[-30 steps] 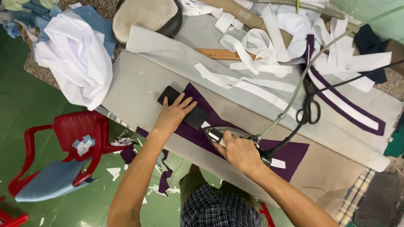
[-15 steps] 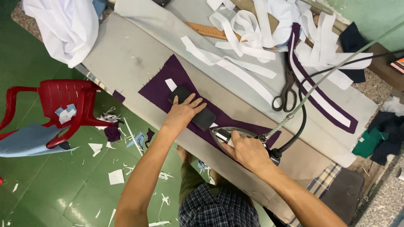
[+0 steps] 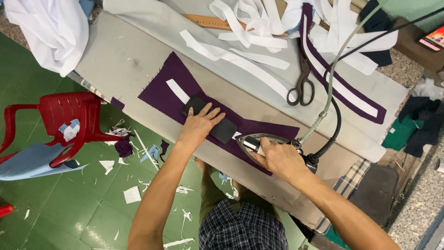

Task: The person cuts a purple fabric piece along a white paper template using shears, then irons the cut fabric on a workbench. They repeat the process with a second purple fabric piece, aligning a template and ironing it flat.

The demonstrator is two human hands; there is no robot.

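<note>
Far left: a red plastic chair (image 3: 64,122) stands on the green floor (image 3: 46,203) at the left of the frame, with paper and cloth scraps scattered about it.
Upper left: a heap of white cloth (image 3: 51,28) hangs over the counter's corner.
Counter: a grey padded counter (image 3: 120,60) runs slantwise from upper left to lower right.
Purple piece: a long dark purple fabric panel (image 3: 171,95) lies flat at the frame's centre, its long axis along the counter, a white strip on it.
Left hand (image 3: 200,124): fingers spread flat, pressing a black rectangular block (image 3: 222,129) onto the panel.
Right hand (image 3: 276,157): wrapped around the handle of a metal steam iron (image 3: 252,141), its tip pointing up-left toward the block.
Key relation: the block sits just up-left of the iron's tip, so the left hand is nearer to it.
Right of centre: black-handled scissors (image 3: 301,83) lie apart from both hands.
Upper right: loose white fabric strips (image 3: 259,28) pile at the top.
</note>
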